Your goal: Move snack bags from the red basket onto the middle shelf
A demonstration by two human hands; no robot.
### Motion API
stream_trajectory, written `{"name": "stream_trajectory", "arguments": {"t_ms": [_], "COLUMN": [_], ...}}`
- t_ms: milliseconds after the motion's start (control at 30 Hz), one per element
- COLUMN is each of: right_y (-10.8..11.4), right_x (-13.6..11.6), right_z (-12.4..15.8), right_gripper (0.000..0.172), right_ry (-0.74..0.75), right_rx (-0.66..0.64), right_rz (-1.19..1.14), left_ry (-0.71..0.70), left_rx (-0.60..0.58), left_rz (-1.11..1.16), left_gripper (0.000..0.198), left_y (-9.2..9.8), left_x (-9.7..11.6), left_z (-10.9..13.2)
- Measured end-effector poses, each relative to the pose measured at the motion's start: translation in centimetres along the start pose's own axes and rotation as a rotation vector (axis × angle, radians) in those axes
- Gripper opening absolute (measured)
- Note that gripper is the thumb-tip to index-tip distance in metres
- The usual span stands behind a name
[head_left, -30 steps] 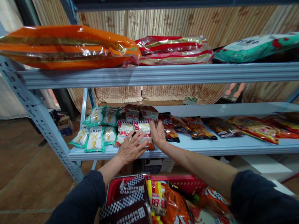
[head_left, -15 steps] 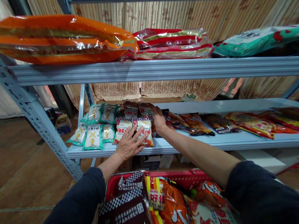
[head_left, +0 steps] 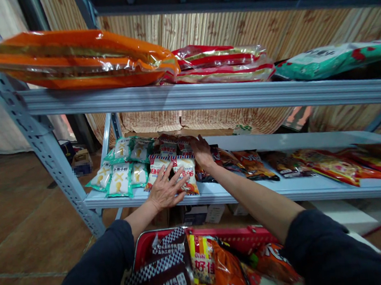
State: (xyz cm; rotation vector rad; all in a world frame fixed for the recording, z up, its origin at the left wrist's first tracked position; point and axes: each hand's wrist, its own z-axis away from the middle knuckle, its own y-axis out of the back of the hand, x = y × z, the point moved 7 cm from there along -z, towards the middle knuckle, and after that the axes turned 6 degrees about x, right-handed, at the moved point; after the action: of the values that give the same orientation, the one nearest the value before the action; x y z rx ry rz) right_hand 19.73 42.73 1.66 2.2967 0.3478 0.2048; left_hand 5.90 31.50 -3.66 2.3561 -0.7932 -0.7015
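Observation:
My left hand (head_left: 167, 189) rests with spread fingers against the front of two white-and-red snack bags (head_left: 189, 173) on the middle shelf. Right of them, my right hand (head_left: 202, 152) is open, its fingers reaching up beside a dark brown snack bag (head_left: 168, 145) in the row behind. Part of that back row is hidden by the hand and the front bags. Several small teal-and-white snack bags (head_left: 118, 181) are stacked to the left of my left hand.
Below the shelf edge is a red basket (head_left: 234, 234) full of snack bags. More snack packs (head_left: 252, 165) lie along the shelf to the right. The shelf beam (head_left: 206, 96) above carries a large orange bag (head_left: 76, 59). A perforated upright (head_left: 45, 139) stands at left.
The view has tilted up slightly, so things sit lower in it. My right hand's fingers have opened upward a little; my left hand stays on the front bags.

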Motion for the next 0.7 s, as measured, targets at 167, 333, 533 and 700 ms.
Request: {"name": "stream_trajectory", "arguments": {"t_ms": [167, 333, 533, 700], "right_y": [-0.3, -0.8, -1.2, -1.4], "right_x": [-1.4, -1.9, -1.6, -1.4], "right_z": [-0.9, -1.1, -1.3, -1.5], "right_gripper": [0.035, 0.032, 0.03, 0.032], "right_ry": [0.127, 0.152, 0.061, 0.028], "right_rx": [-0.083, -0.128, -0.087, -0.047], "right_rz": [0.044, -0.027, -0.19, -0.247], "left_ry": [0.004, 0.048, 0.049, 0.051], "left_rx": [0.031, 0.014, -0.007, -0.024], "left_rz": [-0.037, -0.035, -0.025, -0.001], "left_gripper": [0.061, 0.059, 0.059, 0.058], "left_y": [0.3, -0.1, -0.4, -0.6], "left_x": [-0.5, -0.9, -0.8, -1.0], "left_z": [0.0, -0.1, -0.3, -0.3]}}
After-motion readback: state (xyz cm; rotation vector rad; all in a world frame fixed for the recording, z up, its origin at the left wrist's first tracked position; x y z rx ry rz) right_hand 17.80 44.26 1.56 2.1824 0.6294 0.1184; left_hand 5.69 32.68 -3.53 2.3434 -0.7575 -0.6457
